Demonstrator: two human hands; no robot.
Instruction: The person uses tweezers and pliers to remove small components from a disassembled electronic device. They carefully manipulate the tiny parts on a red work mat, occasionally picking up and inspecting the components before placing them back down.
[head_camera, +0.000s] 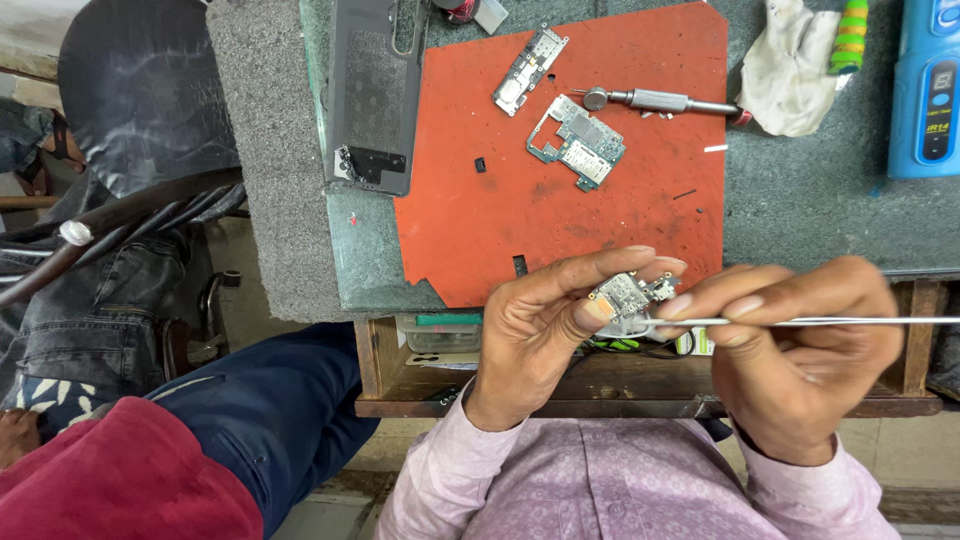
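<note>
Head view shows you working close over the front edge of the bench: your left hand (545, 320) pinches a small circuit board (622, 295) between thumb and fingertips, holding it up just in front of the orange mat (560, 215), while your right hand (800, 345) is clenched around a thin metal tool (830, 321) whose tip meets the board's lower edge. You appear to be in the middle of picking or prying at a part on that small board; the next move seems to call for a steady pinch from the left hand and a light, controlled push of the tip, since the board is tiny and could slip. On the mat lie a larger circuit board (578, 142), a narrow metal frame piece (530, 70) and a screwdriver (650, 100), all apart from one another. A grey phone back cover (372, 95) lies just beside the mat's left edge. Below the benchtop, an open wooden shelf (640, 395) holds a clear plastic box (445, 337); what is in it cannot be made out. A white cloth (790, 70) and a blue device (928, 90) sit at the far right.
</note>
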